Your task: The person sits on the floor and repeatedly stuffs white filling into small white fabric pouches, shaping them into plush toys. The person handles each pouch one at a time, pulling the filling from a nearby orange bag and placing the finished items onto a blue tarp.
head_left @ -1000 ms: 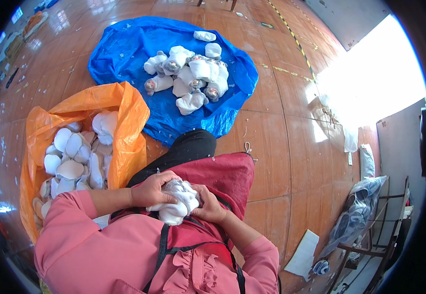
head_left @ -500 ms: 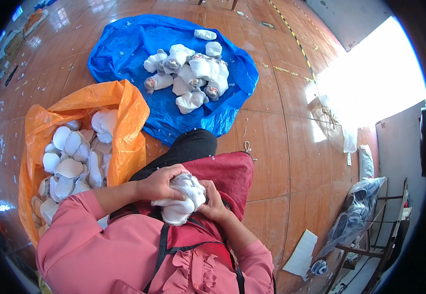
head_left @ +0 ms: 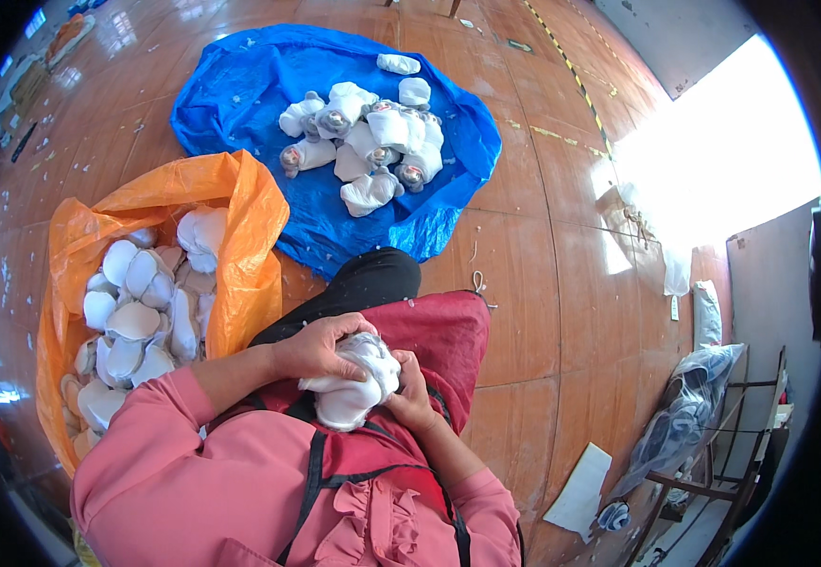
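Over my lap I hold a soft white-and-grey plush slipper (head_left: 346, 397), bunched up with its padded white side showing. My left hand (head_left: 320, 348) grips it from the upper left, thumb pressed across the white padding. Closed on its right edge is my right hand (head_left: 412, 395); some of those fingertips are hidden behind the slipper. To the left, an open orange sack (head_left: 261, 227) holds many white and beige padded slipper pieces (head_left: 133, 321). Beyond my knee, a blue plastic sheet (head_left: 240, 104) carries a heap of white bundles with grey plush parts (head_left: 384, 132).
A dark red apron (head_left: 448, 340) covers my lap, above the tiled floor (head_left: 514, 312). At the right stand a metal-framed rack (head_left: 713, 487) and a clear plastic bag (head_left: 684, 402) of dark items. A white sheet (head_left: 580, 491) lies on the floor near them.
The slipper has tilted slightly and shifted a little right in my hands, and my left hand has moved with it. Both hands keep their grip.
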Tool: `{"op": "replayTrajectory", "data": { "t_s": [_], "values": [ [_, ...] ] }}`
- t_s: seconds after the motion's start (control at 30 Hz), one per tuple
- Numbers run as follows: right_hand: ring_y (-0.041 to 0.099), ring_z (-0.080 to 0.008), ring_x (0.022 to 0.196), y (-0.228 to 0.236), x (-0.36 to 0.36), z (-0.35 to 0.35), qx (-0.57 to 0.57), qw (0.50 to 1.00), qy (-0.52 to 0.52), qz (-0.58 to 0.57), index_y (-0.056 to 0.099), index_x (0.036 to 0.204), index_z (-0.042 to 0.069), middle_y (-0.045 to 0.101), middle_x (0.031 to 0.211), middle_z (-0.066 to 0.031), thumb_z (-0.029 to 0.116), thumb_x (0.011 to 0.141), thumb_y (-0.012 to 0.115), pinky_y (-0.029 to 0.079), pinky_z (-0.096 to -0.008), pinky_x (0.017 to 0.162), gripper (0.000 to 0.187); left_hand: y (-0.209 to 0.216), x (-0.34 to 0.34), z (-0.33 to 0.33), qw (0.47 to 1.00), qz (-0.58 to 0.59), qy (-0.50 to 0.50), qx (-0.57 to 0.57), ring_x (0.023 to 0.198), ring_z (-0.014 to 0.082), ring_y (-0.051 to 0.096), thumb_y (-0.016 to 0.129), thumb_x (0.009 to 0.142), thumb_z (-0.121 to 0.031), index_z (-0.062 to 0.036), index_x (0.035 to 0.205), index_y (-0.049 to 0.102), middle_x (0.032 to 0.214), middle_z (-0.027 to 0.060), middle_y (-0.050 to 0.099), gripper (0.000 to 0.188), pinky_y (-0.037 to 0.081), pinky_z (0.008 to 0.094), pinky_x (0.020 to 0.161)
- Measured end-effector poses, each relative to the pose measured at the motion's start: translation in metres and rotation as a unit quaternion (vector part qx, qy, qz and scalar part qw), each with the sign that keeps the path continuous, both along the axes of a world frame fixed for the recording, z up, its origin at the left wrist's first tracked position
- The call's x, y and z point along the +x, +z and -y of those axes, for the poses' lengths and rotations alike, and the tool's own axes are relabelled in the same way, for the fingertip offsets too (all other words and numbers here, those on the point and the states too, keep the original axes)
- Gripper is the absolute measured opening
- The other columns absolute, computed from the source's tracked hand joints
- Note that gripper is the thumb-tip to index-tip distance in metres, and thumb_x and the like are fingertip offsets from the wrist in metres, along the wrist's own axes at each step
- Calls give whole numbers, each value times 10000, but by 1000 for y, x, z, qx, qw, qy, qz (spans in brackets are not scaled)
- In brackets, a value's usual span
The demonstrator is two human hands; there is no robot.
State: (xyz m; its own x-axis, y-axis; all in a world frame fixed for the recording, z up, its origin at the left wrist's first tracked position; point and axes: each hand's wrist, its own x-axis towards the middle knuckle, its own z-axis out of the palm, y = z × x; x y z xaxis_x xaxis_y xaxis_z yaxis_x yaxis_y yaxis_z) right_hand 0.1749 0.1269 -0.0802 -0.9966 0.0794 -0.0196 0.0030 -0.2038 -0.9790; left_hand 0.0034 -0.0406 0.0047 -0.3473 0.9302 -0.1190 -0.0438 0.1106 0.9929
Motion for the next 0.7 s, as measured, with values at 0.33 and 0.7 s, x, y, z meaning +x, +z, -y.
{"op": "replayTrajectory", "data": {
  "t_s": [0.33,0.7],
  "values": [
    [506,-165,1042,-6,-5,-1,35,998,-9,60,457,1237,16,513,1111,-67,277,742,784,417,-301,936,648,-1,9,5,993,-79,78,-44,932,143,584,844,728,-130,-52,1030,584,977,53,592,406,470,294,832],
    [567,-183,976,18,-20,2,111,982,-41,148,485,1158,27,570,1045,-68,11,669,743,464,-310,885,553,-7,9,1,965,-228,125,-20,818,268,643,778,725,-59,-40,923,653,894,105,620,235,509,344,710]
  ]
}}
